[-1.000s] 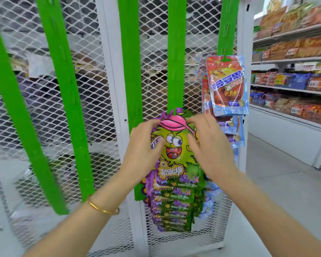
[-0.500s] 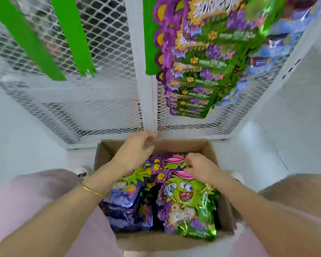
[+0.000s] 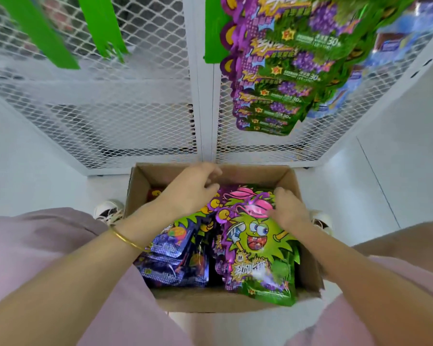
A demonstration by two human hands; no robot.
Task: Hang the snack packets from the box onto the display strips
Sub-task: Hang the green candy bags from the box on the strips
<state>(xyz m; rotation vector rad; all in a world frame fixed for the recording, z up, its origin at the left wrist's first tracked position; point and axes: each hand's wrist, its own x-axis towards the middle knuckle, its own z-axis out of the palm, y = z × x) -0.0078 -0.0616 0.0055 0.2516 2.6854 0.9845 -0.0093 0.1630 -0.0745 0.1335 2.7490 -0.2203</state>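
Head view, looking down. An open brown cardboard box (image 3: 308, 196) stands on the white floor (image 3: 398, 171) at the foot of a white wire-mesh rack (image 3: 135, 108), between the person's knees in pale pink cloth.

The box holds two stacks. On the right is a stack of green foil snack packets; the top green packet with a cartoon face (image 3: 258, 245) lies face up, its lower end over the near wall. On the left is a stack of blue-purple foil packets (image 3: 175, 260).

The left hand (image 3: 193, 191), with a thin gold bangle (image 3: 125, 239) at the wrist, hovers over the far part of the box. Its fingers are loosely bent and hold nothing that can be seen. The right hand (image 3: 289, 211) rests on the upper right edge of the top green packet, fingers bent onto it; whether they pinch it cannot be told.

Above, a column of overlapping green-and-purple hung packets (image 3: 280, 78) fills one strip at upper right. Bare green plastic display strips (image 3: 35, 33) hang on the mesh at upper left. A pale shoe (image 3: 109, 211) shows at the box's left side.
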